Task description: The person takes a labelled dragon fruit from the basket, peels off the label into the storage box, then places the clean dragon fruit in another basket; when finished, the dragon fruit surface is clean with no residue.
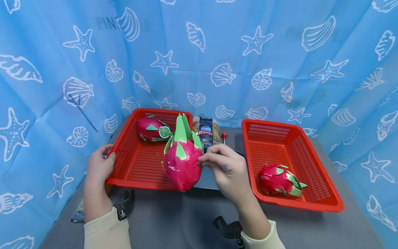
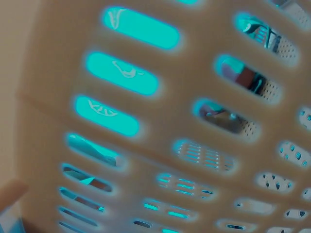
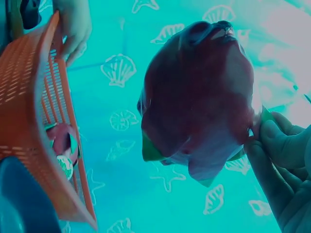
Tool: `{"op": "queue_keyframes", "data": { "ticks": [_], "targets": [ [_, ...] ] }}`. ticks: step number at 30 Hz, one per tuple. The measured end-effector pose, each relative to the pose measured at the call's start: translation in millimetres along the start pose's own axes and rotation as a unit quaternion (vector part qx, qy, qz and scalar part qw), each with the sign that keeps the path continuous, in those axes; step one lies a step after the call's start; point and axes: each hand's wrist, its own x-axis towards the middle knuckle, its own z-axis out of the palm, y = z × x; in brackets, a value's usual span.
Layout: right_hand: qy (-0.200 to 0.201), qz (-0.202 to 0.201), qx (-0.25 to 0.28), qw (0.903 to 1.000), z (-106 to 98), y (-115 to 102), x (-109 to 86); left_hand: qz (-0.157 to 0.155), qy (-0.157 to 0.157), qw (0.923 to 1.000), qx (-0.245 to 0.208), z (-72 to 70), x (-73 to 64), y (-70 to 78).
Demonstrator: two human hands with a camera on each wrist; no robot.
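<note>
My right hand (image 1: 228,173) pinches a pink dragon fruit (image 1: 183,166) with green leaf tips by a small scale on its side. The fruit hangs above the near right part of the left red basket (image 1: 136,185), its long leaves pointing up. In the right wrist view, thumb and fingertips (image 3: 274,141) meet at the edge of the dragon fruit (image 3: 199,97). My left hand (image 1: 100,166) grips the left rim of that basket; the left wrist view shows only the slotted basket wall (image 2: 146,145) close up. Another dragon fruit (image 1: 152,128) with a round sticker lies at the basket's back.
A second red basket (image 1: 323,186) stands on the right, holding one dragon fruit (image 1: 281,180). Between the baskets, farther back, lie an Agnesi pasta bag (image 1: 206,133) and a red-headed stick (image 1: 224,136). A blue shell-print curtain (image 1: 199,52) encloses the grey table (image 1: 174,218).
</note>
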Motion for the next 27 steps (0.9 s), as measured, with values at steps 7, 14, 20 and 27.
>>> {"op": "queue_keyframes", "data": {
  "ticks": [7,14,20,27],
  "targets": [
    [0.012,0.021,-0.016,0.9996,-23,-8,-46.5,0.003,0.004,1.0000,-0.002,-0.4,-1.6,-1.4],
    [0.022,0.022,-0.044,0.9986,-38,-5,-100.5,0.011,0.012,0.9999,0.005,2.8,-3.1,0.5],
    [0.038,-0.003,-0.078,0.9962,-45,-3,-131.2,0.014,0.008,0.9999,0.005,2.1,-3.4,1.4],
    [0.003,0.060,-0.074,0.9955,-52,-13,-157.5,0.005,0.003,1.0000,-0.002,0.5,-4.5,-1.6]
  ]
}}
